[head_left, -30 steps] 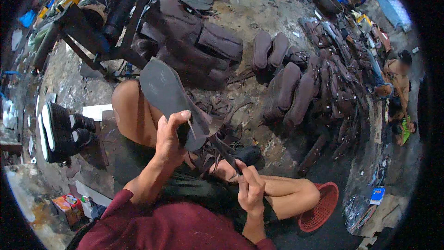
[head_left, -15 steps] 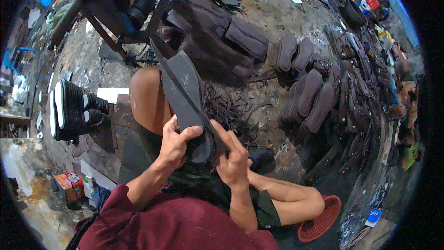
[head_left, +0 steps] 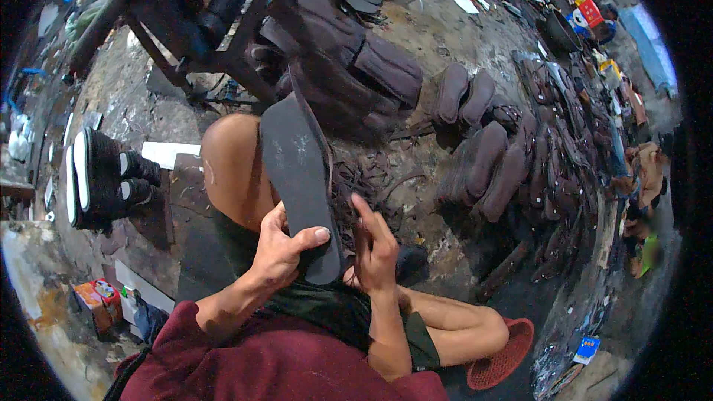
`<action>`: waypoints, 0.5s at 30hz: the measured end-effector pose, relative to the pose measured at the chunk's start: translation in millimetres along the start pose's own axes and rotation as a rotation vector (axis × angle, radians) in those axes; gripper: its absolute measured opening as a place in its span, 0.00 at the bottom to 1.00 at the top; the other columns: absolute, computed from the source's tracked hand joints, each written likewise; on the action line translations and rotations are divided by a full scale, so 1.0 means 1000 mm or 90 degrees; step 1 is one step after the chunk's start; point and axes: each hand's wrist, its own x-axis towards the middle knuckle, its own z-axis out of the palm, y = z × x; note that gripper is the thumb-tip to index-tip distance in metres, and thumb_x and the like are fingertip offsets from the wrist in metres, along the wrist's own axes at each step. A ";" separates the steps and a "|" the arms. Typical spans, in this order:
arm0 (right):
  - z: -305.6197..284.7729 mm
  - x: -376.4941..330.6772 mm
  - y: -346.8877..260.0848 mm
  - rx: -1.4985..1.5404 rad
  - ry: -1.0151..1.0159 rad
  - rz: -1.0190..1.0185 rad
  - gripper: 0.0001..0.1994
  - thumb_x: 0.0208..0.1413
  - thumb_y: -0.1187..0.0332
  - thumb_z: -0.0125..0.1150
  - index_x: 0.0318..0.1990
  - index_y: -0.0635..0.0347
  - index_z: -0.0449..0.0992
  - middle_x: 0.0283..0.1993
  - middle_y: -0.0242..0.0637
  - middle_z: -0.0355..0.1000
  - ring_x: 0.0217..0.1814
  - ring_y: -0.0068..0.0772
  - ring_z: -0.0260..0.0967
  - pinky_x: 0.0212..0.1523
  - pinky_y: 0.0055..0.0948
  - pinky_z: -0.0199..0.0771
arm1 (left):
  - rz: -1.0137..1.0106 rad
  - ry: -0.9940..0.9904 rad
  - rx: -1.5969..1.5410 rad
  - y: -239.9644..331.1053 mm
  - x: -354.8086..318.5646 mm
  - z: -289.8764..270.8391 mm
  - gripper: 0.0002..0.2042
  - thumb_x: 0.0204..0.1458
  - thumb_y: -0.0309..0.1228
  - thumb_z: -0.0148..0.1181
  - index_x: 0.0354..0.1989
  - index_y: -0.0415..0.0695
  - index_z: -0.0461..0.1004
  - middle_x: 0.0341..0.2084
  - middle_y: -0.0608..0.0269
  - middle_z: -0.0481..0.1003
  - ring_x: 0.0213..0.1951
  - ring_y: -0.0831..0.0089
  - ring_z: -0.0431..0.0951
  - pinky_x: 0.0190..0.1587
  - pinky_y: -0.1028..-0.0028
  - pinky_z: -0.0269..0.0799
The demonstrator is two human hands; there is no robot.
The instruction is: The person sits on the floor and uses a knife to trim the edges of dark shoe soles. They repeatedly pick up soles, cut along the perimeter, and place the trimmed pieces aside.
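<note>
My left hand [head_left: 281, 249] grips a dark grey shoe sole [head_left: 295, 156] near its narrow lower end, thumb pressed flat on its upper face. The sole slants up over my bent knee [head_left: 232, 154]. A long thin dark strip [head_left: 315, 120] with a pointed upper end runs along the sole's right edge; whether it is a blade or a cut piece I cannot tell. Just right of the sole's lower end is my right hand [head_left: 377, 252], its index finger pointing up and the other fingers curled. What those fingers hold, if anything, is hidden.
Dark scraps [head_left: 371, 182] lie beyond my hands. Brown sheets [head_left: 342, 52] cover the floor ahead, beside a black metal frame [head_left: 186, 52]. Stacked soles [head_left: 486, 163] and straps spread to the right. Black sandals with white soles [head_left: 100, 178] stand left, a red woven basket-like thing [head_left: 501, 356] lower right.
The dark strip has shifted from across the sole's face to its right edge. My right hand has moved slightly right, apart from the sole. My left hand keeps its grip.
</note>
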 end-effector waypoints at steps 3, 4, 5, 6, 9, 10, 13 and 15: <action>0.006 0.049 -0.013 0.031 0.037 -0.115 0.21 0.61 0.72 0.49 0.62 0.45 0.68 0.40 0.43 0.74 0.37 0.48 0.73 0.38 0.39 0.74 | -0.009 -0.026 0.089 -0.001 0.003 -0.011 0.26 0.40 0.26 0.72 0.50 0.36 0.68 0.40 0.61 0.75 0.40 0.74 0.76 0.47 0.72 0.73; 0.007 0.063 -0.017 0.013 0.049 -0.152 0.20 0.62 0.72 0.48 0.62 0.45 0.68 0.42 0.43 0.74 0.39 0.48 0.74 0.39 0.39 0.74 | 0.030 -0.060 0.097 -0.002 0.004 -0.015 0.28 0.40 0.27 0.73 0.51 0.36 0.68 0.41 0.62 0.75 0.42 0.74 0.75 0.50 0.72 0.71; 0.007 0.076 -0.023 -0.004 0.062 -0.188 0.20 0.63 0.72 0.48 0.62 0.45 0.68 0.44 0.43 0.75 0.40 0.48 0.74 0.39 0.39 0.74 | 0.037 -0.071 0.113 -0.002 0.005 -0.019 0.29 0.39 0.28 0.73 0.51 0.36 0.68 0.41 0.62 0.74 0.42 0.74 0.75 0.51 0.72 0.71; 0.007 0.088 -0.035 0.032 -0.002 -0.129 0.19 0.64 0.70 0.48 0.61 0.45 0.69 0.50 0.43 0.74 0.45 0.47 0.75 0.43 0.38 0.74 | 0.042 -0.075 0.127 -0.004 0.004 -0.026 0.30 0.39 0.28 0.74 0.52 0.35 0.68 0.41 0.63 0.74 0.43 0.74 0.75 0.51 0.71 0.70; 0.005 0.108 -0.056 0.038 -0.031 -0.100 0.18 0.64 0.71 0.48 0.60 0.46 0.70 0.51 0.42 0.74 0.48 0.47 0.74 0.46 0.38 0.73 | 0.022 -0.132 0.201 0.009 0.007 -0.031 0.31 0.37 0.32 0.76 0.51 0.35 0.69 0.41 0.64 0.75 0.44 0.73 0.75 0.54 0.71 0.68; 0.005 0.107 -0.054 0.088 -0.011 -0.160 0.18 0.63 0.72 0.48 0.60 0.50 0.70 0.49 0.44 0.74 0.47 0.47 0.74 0.44 0.37 0.73 | -0.006 -0.184 0.196 0.016 0.007 -0.034 0.31 0.38 0.32 0.76 0.50 0.35 0.69 0.40 0.64 0.76 0.44 0.72 0.75 0.54 0.71 0.68; -0.003 0.066 -0.047 0.178 -0.015 -0.211 0.18 0.64 0.72 0.48 0.60 0.55 0.70 0.43 0.46 0.74 0.43 0.45 0.74 0.41 0.35 0.73 | 0.072 -0.102 0.108 0.014 0.015 -0.046 0.20 0.49 0.33 0.69 0.48 0.38 0.72 0.36 0.64 0.77 0.39 0.75 0.77 0.47 0.73 0.73; -0.009 0.035 -0.054 0.173 -0.037 -0.117 0.17 0.64 0.71 0.47 0.60 0.57 0.70 0.40 0.45 0.73 0.41 0.43 0.73 0.41 0.32 0.73 | 0.049 0.026 -0.072 0.039 0.018 -0.013 0.16 0.54 0.33 0.65 0.47 0.39 0.72 0.35 0.65 0.77 0.36 0.76 0.77 0.41 0.74 0.75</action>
